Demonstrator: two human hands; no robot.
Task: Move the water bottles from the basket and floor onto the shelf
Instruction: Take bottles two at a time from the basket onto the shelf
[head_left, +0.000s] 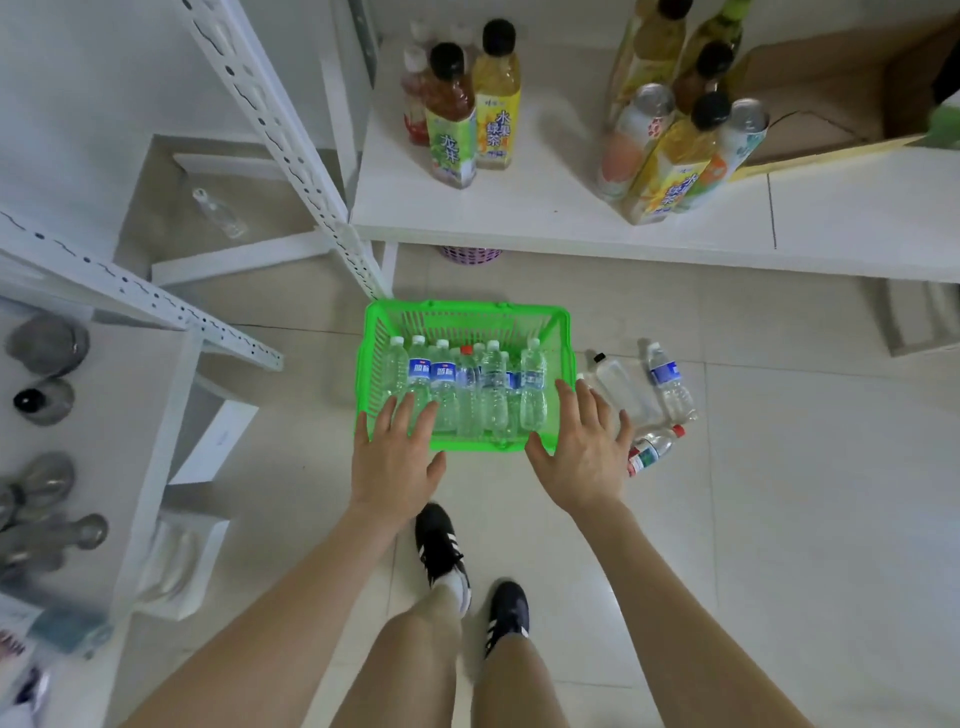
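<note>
A green plastic basket stands on the tiled floor below me, filled with several clear water bottles with blue labels. More water bottles lie on the floor to its right: a blue-labelled one, a black-capped one and a red-capped one. My left hand hovers with straight, spread fingers over the basket's near left corner. My right hand is spread the same way over the near right corner. Both hold nothing. The white shelf is above the basket.
Tea bottles and a group of bottles and cans stand on the shelf, with a cardboard box behind them. A slotted white rack post leans at the left. Another rack with grey items is at far left. My feet are below.
</note>
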